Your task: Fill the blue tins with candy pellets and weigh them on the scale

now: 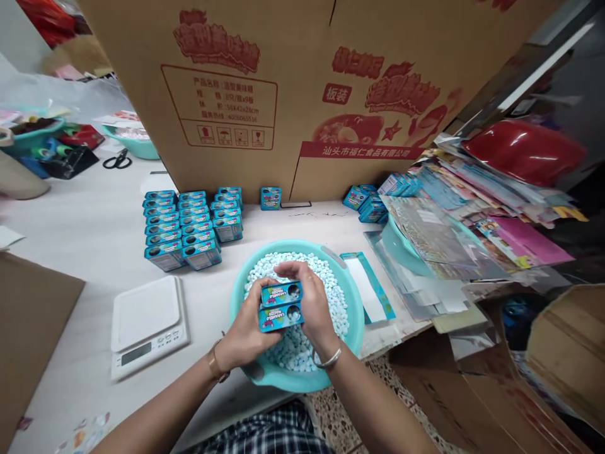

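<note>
Two small blue candy boxes (282, 306) lie side by side between my hands, each with a round dark opening at its right end. My left hand (248, 328) grips them from the left, thumb on the near side and fingers on the far side. Cupped along their right end, my right hand (314, 302) presses against them, with its fingers curving past the far side. Pale candies show in the openings. Under my hands stands a turquoise basin (354, 302) full of small white and pale-blue candies (338, 293).
Rows of blue boxes (182, 227) stand behind left, with a single box (271, 198) beside them. More boxes (371, 202) are heaped right. A white scale (149, 321) is left of the basin. A large carton (293, 126) blocks the back. Papers (425, 239) cover another basin.
</note>
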Available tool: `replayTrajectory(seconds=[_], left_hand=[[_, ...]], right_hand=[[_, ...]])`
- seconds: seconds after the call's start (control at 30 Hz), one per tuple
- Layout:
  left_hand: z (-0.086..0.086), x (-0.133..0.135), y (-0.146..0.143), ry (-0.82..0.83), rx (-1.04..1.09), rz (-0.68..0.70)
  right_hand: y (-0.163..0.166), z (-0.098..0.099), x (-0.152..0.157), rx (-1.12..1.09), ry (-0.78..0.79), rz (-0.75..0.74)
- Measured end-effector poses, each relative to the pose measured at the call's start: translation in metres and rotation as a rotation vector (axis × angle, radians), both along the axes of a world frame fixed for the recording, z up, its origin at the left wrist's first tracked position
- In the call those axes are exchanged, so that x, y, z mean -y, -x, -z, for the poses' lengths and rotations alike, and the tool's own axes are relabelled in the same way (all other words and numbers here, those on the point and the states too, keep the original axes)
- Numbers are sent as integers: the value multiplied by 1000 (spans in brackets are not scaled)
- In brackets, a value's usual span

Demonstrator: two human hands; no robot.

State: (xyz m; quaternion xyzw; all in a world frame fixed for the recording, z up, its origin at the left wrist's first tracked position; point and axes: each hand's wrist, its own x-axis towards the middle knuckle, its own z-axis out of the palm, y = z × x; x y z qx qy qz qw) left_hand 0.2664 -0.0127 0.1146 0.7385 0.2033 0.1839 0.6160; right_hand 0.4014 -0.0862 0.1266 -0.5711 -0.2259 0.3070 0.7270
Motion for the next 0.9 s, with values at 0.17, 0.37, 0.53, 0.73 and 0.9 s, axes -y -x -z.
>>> replayTrajectory(seconds=[0.17, 0.37, 0.53, 0.73, 0.9], left_hand=[[-3, -16, 25, 94, 53, 90], [4, -36, 46, 129, 180, 41], [1, -33, 50, 166, 170, 72], [-12, -24, 36, 142, 65, 91], [-7, -12, 3, -111, -66, 61]], right_hand=[[-43, 22, 37, 493, 289, -79], [-38, 48, 53, 1181, 654, -486], [-32, 46, 43, 1005, 633, -485], [-50, 28, 44, -117, 342, -129], [-34, -11, 30, -738, -138, 70]])
